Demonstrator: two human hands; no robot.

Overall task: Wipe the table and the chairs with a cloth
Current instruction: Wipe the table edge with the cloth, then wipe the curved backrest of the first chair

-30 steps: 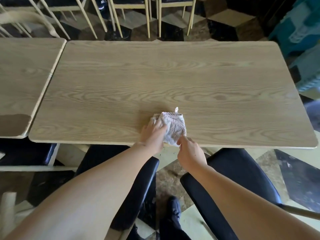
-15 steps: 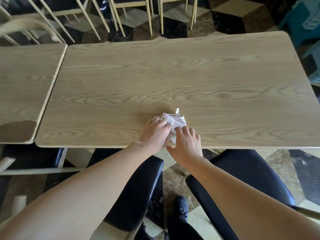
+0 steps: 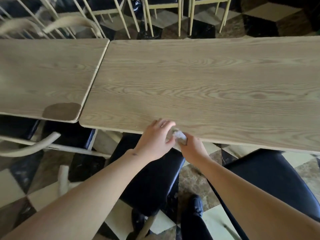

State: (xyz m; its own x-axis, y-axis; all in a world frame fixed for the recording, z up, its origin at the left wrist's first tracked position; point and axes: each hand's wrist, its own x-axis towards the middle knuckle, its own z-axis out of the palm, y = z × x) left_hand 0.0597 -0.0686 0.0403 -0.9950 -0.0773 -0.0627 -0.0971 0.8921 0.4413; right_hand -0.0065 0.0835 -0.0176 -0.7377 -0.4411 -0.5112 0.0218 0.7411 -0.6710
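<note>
I see both hands at the near edge of the wooden bench (image 3: 199, 87), over a black chair (image 3: 152, 179). My left hand (image 3: 155, 142) and right hand (image 3: 194, 148) each pinch the bunched cloth (image 3: 179, 135) between them.

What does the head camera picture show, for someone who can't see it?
Two hands, left hand and right hand, bunch a pale cloth at the near edge of a wooden table. Black-seated chairs stand underneath on a checkered floor.

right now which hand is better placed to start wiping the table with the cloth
Probably the left hand: it lies over the cloth at the table edge, fingers already on the wood. The right hand pinches the cloth from below the edge.
</note>
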